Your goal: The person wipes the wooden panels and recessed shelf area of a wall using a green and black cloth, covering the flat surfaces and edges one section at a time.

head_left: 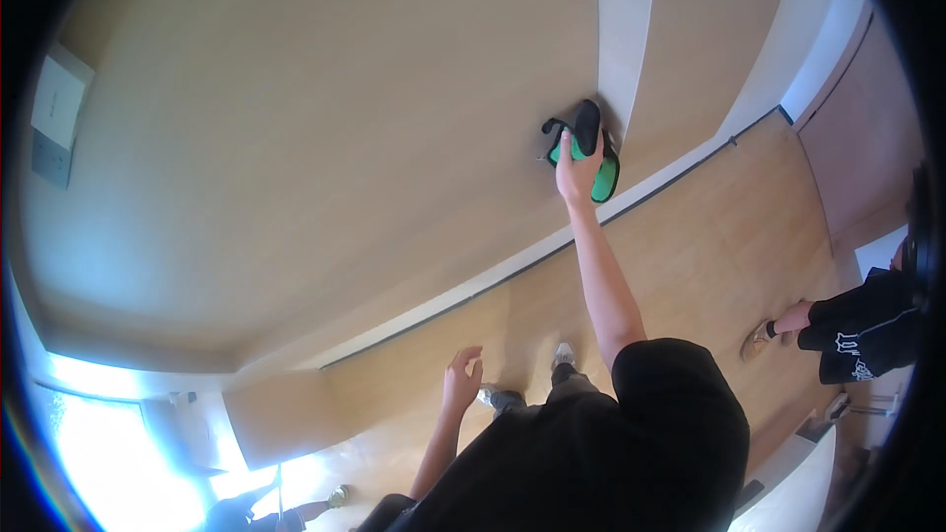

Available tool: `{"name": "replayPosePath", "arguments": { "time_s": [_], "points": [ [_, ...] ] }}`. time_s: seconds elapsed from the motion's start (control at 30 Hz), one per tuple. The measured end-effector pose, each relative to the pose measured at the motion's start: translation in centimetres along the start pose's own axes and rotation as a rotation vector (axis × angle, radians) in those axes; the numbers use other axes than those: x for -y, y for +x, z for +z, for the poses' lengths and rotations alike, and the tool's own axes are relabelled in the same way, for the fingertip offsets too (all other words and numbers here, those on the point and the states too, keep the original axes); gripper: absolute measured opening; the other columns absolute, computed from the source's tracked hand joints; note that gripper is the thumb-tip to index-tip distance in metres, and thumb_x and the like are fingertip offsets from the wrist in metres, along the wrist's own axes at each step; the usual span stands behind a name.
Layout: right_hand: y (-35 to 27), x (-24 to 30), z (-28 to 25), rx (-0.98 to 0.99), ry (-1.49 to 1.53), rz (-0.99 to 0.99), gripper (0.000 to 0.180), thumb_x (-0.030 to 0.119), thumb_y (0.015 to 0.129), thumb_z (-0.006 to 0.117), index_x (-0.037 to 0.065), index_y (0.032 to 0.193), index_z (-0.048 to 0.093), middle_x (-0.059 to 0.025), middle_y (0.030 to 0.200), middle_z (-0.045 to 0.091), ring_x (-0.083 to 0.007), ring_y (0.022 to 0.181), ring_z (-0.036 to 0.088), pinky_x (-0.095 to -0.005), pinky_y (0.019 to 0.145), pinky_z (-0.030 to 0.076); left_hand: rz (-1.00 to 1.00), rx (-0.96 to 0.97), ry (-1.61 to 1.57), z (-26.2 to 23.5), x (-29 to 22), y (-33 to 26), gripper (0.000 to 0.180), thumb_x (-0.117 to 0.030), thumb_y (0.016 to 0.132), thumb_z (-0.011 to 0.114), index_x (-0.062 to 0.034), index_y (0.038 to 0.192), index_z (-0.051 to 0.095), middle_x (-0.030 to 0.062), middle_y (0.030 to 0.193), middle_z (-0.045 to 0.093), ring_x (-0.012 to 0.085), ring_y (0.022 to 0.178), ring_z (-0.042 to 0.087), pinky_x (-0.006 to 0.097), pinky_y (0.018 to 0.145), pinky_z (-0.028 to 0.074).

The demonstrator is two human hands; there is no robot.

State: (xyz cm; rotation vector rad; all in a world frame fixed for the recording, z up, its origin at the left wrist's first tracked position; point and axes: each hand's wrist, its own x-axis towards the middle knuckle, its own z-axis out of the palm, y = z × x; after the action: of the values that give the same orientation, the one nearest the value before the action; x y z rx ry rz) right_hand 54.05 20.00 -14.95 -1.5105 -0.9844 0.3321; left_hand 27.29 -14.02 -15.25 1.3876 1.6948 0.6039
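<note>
My right arm reaches up and forward to the beige wall [345, 118]. In my right hand [579, 169] is a green and black handheld tool [604, 180] with a rounded black part at its top, close against the wall. The hand is closed round it with the thumb on its left side; its exact kind cannot be made out. My left hand [461, 381] hangs lower, in front of my body, with nothing in it. Its fingers are loosely bent and apart from the thumb.
A pale vertical strip [623, 20] runs beside the tool. The baseboard [473, 286] meets the wooden floor [709, 227]. One person [857, 325] in black stands at right, another [286, 512] at lower left. A wall panel [59, 103] is far left; a bright window [108, 453] lies below it.
</note>
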Motion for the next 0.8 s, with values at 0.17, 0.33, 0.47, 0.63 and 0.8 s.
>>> {"name": "replayPosePath", "arguments": {
  "time_s": [0.17, 0.33, 0.47, 0.63, 0.8],
  "points": [
    [0.2, 9.3, -10.7, 0.366, 1.129, 0.599, 0.091, 0.067, 0.090, 0.044, -0.002, 0.146, 0.029, -0.0143, 0.147, 0.039, -0.0206, 0.132, 0.038, -0.0338, 0.112, 0.023, 0.190, -0.006, -0.123, -0.9, -10.0, 1.1, 0.026, -0.012, 0.090, 0.058, -0.0022, 0.114, 0.061, 0.0143, 0.111, 0.065, 0.0269, 0.107, 0.062, 0.035, 0.092, 0.048],
    [2.2, 19.7, -17.3, 1.105, 1.675, 0.499, 0.095, 0.067, 0.089, 0.042, -0.005, 0.147, 0.022, -0.0232, 0.152, 0.027, -0.0343, 0.138, 0.033, -0.0446, 0.115, 0.025, 0.506, -0.323, -0.368, -4.5, -23.4, 7.0, 0.044, -0.016, 0.090, 0.060, -0.0003, 0.130, 0.049, 0.0162, 0.132, 0.054, 0.0266, 0.126, 0.049, 0.040, 0.105, 0.036],
    [4.4, 11.9, -15.6, 0.901, 1.271, 0.617, 0.095, 0.067, 0.086, 0.048, -0.007, 0.143, 0.030, -0.0246, 0.145, 0.038, -0.0366, 0.131, 0.042, -0.0464, 0.112, 0.030, 0.552, -0.120, -0.212, -5.8, -30.6, 12.1, 0.054, -0.023, 0.090, 0.064, 0.0035, 0.132, 0.046, 0.0163, 0.130, 0.055, 0.0230, 0.119, 0.053, 0.034, 0.099, 0.041],
    [1.5, 12.4, -16.1, 0.580, 0.769, 0.890, 0.089, 0.069, 0.087, 0.046, -0.003, 0.138, 0.041, -0.0181, 0.143, 0.045, -0.0332, 0.130, 0.044, -0.0469, 0.111, 0.032, 0.074, 0.567, -0.765, -5.7, -29.1, 12.9, 0.045, -0.018, 0.090, 0.065, 0.0022, 0.128, 0.049, 0.0069, 0.115, 0.060, 0.0128, 0.098, 0.059, 0.029, 0.080, 0.051],
    [-6.4, 8.5, -15.8, 1.039, 1.493, 1.476, 0.092, 0.073, 0.083, 0.046, -0.001, 0.137, 0.044, -0.0161, 0.142, 0.046, -0.0303, 0.132, 0.042, -0.0471, 0.112, 0.029, -0.116, 0.340, -1.040, -3.8, -24.1, 13.0, 0.033, -0.014, 0.093, 0.060, -0.0001, 0.121, 0.051, 0.0079, 0.110, 0.061, 0.0169, 0.102, 0.059, 0.032, 0.089, 0.048]
  ]
}}
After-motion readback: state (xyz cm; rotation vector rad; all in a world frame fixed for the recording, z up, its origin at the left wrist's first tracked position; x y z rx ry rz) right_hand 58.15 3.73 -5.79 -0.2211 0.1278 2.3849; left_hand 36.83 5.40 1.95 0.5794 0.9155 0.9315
